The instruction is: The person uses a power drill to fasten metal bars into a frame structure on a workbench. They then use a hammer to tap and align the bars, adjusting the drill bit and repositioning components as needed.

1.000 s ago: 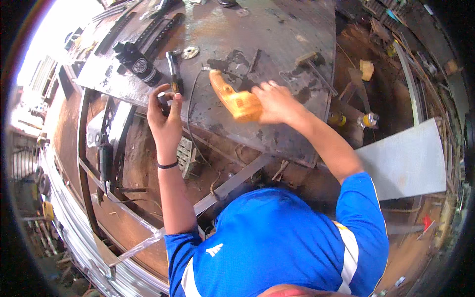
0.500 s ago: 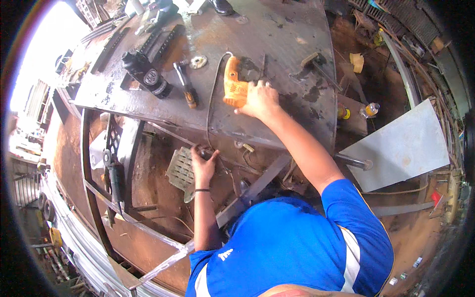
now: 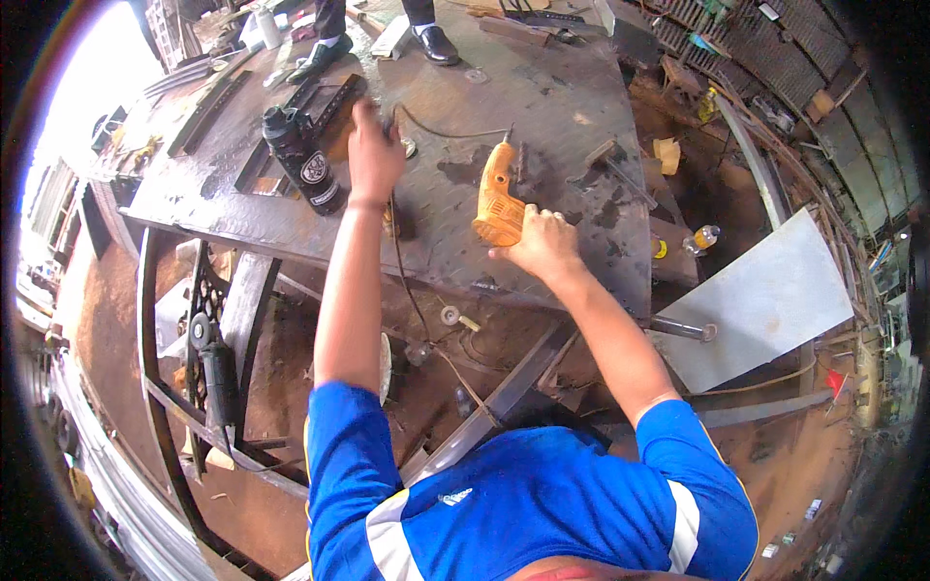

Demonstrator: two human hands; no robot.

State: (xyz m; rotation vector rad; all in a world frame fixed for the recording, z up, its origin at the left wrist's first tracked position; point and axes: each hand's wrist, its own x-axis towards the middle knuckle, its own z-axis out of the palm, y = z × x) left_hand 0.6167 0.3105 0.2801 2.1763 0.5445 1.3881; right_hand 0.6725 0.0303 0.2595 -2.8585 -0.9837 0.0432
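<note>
My right hand [image 3: 548,242] is closed around the lower body of an orange power drill [image 3: 497,198], which rests on the dark metal table [image 3: 455,261]. A dark cord [image 3: 446,133] leaves the drill's far end and bends left to my left hand [image 3: 375,153], then hangs over the table's near edge. That left hand is raised over the table and a little blurred, its fingers closed, seemingly on the cord. Just left of it a black bottle [image 3: 302,160] leans toward me. Behind the wrist, a tool with a dark orange handle is mostly hidden.
Another person's shoes [image 3: 435,45] stand at the table's far side. A hammer-like tool [image 3: 630,179] lies at the right, steel bars [image 3: 208,114] at the left. An angle grinder [image 3: 221,373] hangs on the frame below. A grey sheet [image 3: 765,300] and a bottle [image 3: 701,239] are at the right.
My left hand has risen from below the table edge to above the tabletop, bringing the cord along. The drill has turned slightly, with my right hand still on it. The other person's legs show more.
</note>
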